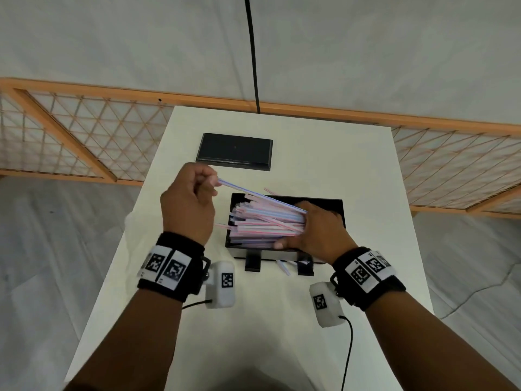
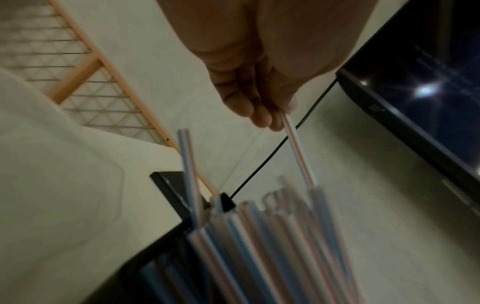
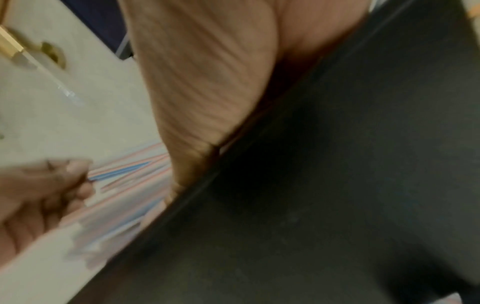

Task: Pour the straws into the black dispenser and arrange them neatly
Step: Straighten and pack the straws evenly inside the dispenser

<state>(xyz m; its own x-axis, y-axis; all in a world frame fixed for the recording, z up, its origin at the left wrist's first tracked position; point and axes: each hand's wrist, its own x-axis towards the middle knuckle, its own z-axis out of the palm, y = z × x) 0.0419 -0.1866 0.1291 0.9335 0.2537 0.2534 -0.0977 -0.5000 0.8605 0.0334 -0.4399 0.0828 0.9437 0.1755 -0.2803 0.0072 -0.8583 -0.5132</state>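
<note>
Our left hand (image 1: 188,201) pinches one stray straw (image 1: 253,194) by its end, likely to lay it straight, while our right hand (image 1: 318,230) curls around the bundle of straws (image 1: 265,221) inside the black dispenser (image 1: 324,201) beneath it, probably keeping them aligned.

White table (image 1: 324,153) carries black dispenser (image 1: 332,204) near middle, black lid (image 1: 235,150) flat beyond it, well apart. Few loose straws (image 1: 283,268) lie on table by dispenser's feet.
</note>
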